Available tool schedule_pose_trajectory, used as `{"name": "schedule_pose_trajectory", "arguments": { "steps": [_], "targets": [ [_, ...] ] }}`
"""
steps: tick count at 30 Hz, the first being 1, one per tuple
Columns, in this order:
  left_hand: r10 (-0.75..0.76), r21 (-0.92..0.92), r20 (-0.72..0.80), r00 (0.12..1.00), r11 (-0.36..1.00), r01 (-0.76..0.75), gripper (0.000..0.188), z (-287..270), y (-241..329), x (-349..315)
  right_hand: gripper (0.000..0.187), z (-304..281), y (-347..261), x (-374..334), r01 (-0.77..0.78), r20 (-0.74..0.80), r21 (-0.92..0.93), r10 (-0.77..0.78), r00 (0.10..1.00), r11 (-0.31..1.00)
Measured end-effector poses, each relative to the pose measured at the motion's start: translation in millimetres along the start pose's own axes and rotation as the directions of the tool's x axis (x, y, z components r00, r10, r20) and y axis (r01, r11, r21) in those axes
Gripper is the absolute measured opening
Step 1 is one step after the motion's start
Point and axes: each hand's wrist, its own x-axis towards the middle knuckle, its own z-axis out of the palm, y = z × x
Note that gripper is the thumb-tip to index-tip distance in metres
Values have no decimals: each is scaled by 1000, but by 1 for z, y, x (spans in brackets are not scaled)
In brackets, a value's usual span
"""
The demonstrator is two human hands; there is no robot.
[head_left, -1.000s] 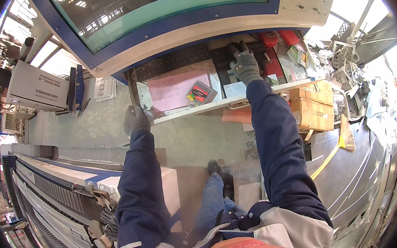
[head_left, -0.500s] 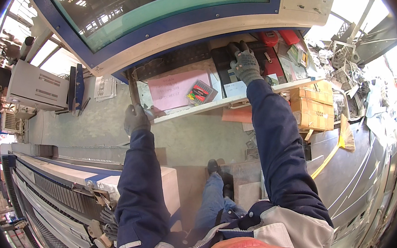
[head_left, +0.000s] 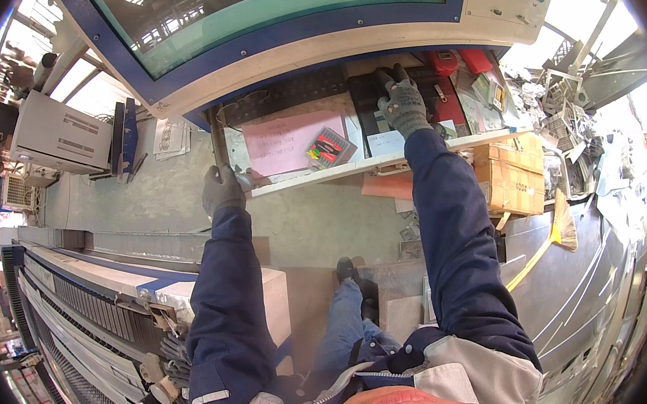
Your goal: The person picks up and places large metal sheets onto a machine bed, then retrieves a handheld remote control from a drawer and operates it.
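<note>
A shallow drawer (head_left: 325, 177) with a white front edge is pulled out beneath a machine. At its left front corner, my left hand (head_left: 224, 190), in a dark grey glove, grips the side with curled fingers. My right hand (head_left: 404, 106), also gloved, reaches inside over a flat black item (head_left: 363, 101), fingers apart and pointing toward the back; nothing shows in its grasp. The fingertips are hard to make out. Left of it lie a pink sheet with handwriting (head_left: 275, 144) and a clear plastic case (head_left: 329, 150) with red, yellow and green pieces.
Two red cases (head_left: 459, 61) sit at the drawer's back right. Above is the machine's blue-framed window (head_left: 262, 20). A cardboard box (head_left: 512, 172) and a yellow-handled broom (head_left: 564, 223) stand at right, near piled scrap. A grey cabinet (head_left: 68, 132) stands at left.
Almost nothing differs. The view has shifted very slightly; my right hand stays over the black item and my left hand at the drawer's corner.
</note>
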Motion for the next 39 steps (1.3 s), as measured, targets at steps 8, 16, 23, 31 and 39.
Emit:
{"name": "schedule_pose_trajectory", "arguments": {
  "steps": [8,16,23,31,39],
  "targets": [
    [-2,-12,6,1000,1000,2,44,-3,4,-3,65,7,3,0,59,-52,-91,-64,997,994],
    [1,-24,-4,1000,1000,-1,43,-2,4,-3,67,1,3,3,-7,51,48,5,999,999],
    [-4,-16,21,1000,1000,4,44,-1,2,-1,67,0,0,3,7,34,-19,-7,999,1000],
    [-4,-14,2,1000,1000,4,42,-2,4,-3,67,-3,0,2,-7,49,48,5,999,999],
    [-17,-10,13,1000,1000,17,42,-6,9,-5,67,8,5,3,25,-23,-50,-26,999,998]
  ]
}}
